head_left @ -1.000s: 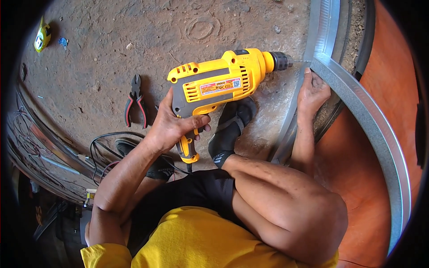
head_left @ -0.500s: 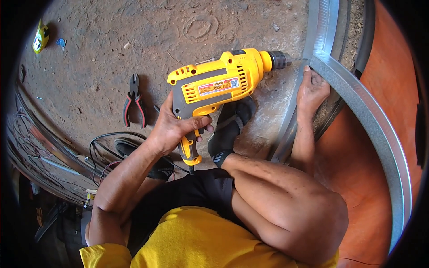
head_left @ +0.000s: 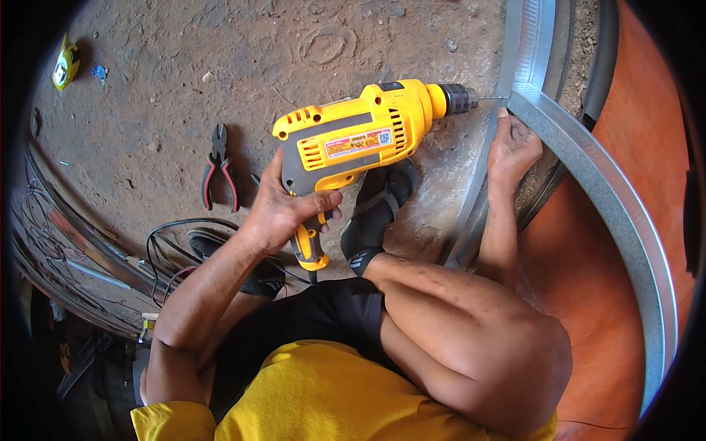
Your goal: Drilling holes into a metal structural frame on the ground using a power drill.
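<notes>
My left hand (head_left: 283, 209) is wrapped round the handle of a yellow and grey power drill (head_left: 353, 136), with the index finger by the trigger. The drill lies level and points right. Its thin bit (head_left: 494, 98) reaches to the corner where two galvanized metal channels meet, and its tip seems to touch the metal. One channel (head_left: 531, 44) runs away from me; the other, a curved-looking channel (head_left: 610, 162), extends to the right and back toward me. Just below that joint my right hand (head_left: 512, 151) is closed on the metal channel, thumb up near the bit, other fingers curled.
Red-handled pliers (head_left: 220, 169) lie on the dirt floor left of the drill. A yellow tape measure (head_left: 66, 65) sits at the far left. The drill's black cord (head_left: 151, 246) loops past my shoes. Wires and metal strips (head_left: 73, 253) line the left; an orange surface (head_left: 581, 294) is at right.
The drill and both hands have shifted very slightly left in the picture, as has the whole scene. The grip and the bit's place at the joint look the same.
</notes>
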A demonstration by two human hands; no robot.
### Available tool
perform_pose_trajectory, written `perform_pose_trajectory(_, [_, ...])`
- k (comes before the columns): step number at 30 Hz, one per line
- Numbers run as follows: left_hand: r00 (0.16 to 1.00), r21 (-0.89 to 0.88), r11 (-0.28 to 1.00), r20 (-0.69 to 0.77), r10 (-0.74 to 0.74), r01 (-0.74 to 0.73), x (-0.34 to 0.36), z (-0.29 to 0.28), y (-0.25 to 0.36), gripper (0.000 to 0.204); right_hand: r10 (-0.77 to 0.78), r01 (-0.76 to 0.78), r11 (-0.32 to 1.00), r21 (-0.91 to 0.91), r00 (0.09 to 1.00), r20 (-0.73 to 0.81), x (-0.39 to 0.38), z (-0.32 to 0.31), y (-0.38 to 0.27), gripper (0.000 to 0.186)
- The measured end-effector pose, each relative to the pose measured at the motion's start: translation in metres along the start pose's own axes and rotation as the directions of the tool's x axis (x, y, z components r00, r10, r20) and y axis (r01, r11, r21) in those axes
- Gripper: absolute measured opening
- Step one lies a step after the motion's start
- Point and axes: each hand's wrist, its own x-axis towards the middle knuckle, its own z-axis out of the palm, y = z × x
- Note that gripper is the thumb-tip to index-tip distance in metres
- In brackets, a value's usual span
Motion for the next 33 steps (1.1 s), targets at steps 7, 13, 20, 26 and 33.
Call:
perform_pose_trajectory(7, [0.999,-0.045,0.999,0.042,-0.006,0.008,-0.001,0.003,0.007,0.056,0.098,-0.098,0.995,-0.004,0.994,0.042,0.001,-0.007,-0.006,0.021])
perform_pose_trajectory(13, [0.998,-0.055,0.998,0.06,0.008,-0.005,0.001,-0.004,0.008,0.058,0.069,-0.069,0.998,-0.004,0.996,0.053,0.0,-0.006,0.002,0.021])
perform_pose_trajectory(20, [0.996,-0.069,0.996,0.07,-0.051,0.056,0.006,-0.006,0.003,0.057,0.047,-0.047,0.999,0.012,0.998,0.033,-0.001,-0.007,-0.003,0.021])
perform_pose_trajectory(26, [0.999,-0.059,0.998,0.047,-0.023,0.026,0.004,-0.007,0.006,0.056,-0.01,0.01,0.998,0.06,1.0,0.009,-0.002,0.001,0.004,0.018])
perform_pose_trajectory(33, [0.999,0.022,1.0,0.051,0.0,-0.001,0.005,-0.006,0.012,0.056,-0.038,0.038,0.999,0.013,0.999,0.019,0.0,-0.004,0.004,0.016])
